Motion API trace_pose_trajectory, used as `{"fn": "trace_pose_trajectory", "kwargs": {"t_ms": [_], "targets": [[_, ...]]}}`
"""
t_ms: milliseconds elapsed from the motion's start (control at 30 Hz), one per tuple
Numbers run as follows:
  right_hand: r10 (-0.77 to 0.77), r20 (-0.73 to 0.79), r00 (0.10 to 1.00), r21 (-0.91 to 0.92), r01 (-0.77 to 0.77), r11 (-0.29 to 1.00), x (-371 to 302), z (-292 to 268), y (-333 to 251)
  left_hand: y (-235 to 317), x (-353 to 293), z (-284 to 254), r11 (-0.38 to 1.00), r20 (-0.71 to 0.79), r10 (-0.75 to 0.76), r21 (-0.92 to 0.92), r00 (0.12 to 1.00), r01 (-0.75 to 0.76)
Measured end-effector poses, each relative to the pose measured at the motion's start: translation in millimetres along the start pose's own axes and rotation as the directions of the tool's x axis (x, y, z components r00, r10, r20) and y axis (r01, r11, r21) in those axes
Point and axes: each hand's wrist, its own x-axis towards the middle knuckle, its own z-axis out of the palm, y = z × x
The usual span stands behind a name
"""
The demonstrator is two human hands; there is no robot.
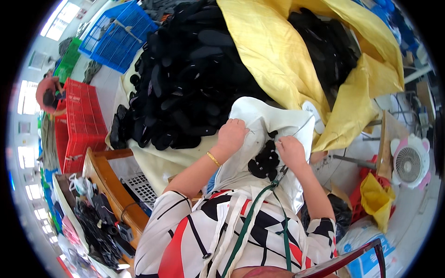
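Note:
A white cloth (260, 109) spreads over my lap like an apron. My left hand (233, 136), with a gold bracelet at its wrist, has its fingers closed on the cloth's left part. Small black fuzzy pieces (265, 163) lie in the cloth's hollow between my hands. To the right of them, my right hand (292, 152) is closed, fingertips pinched together; what they hold is too small to make out. Below that hand, metal snips (281, 174) hang at a green cord (248, 227) that runs down my front.
A big heap of black slipper-shaped pieces (190, 78) lies ahead, beside a yellow sack (273, 51) holding more. Left are a red crate (83, 125), a blue crate (118, 34) and a wooden stool (109, 185). A fan (410, 161) stands right. Another person (47, 95) bends far left.

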Motion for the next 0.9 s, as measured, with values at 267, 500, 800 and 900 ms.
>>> {"fn": "trace_pose_trajectory", "kwargs": {"t_ms": [267, 500, 800, 900], "targets": [[0.047, 0.104, 0.993, -0.308, -0.013, 0.951, 12.8, 37.3, -16.4, -13.6, -1.0, -33.6, 0.977, 0.01, -0.209, 0.035, 0.978, 0.209], [0.058, 0.091, 0.994, 0.172, -0.073, 0.982, -0.5, -30.4, -23.9, 31.4, 8.0, -58.1, 0.931, -0.035, 0.091, -0.351, 0.995, -0.098], [-0.104, 0.389, 0.915, 0.908, -0.401, -0.126, -18.4, -36.8, -18.5, 48.3, 36.7, -73.6, 0.496, 0.311, 0.345, -0.861, 0.886, 0.109], [0.011, 0.377, 0.926, 0.922, -0.374, -0.103, -13.8, -33.5, -21.9, 45.1, 34.3, -75.2, 0.512, 0.333, 0.279, -0.845, 0.901, 0.154]]}}
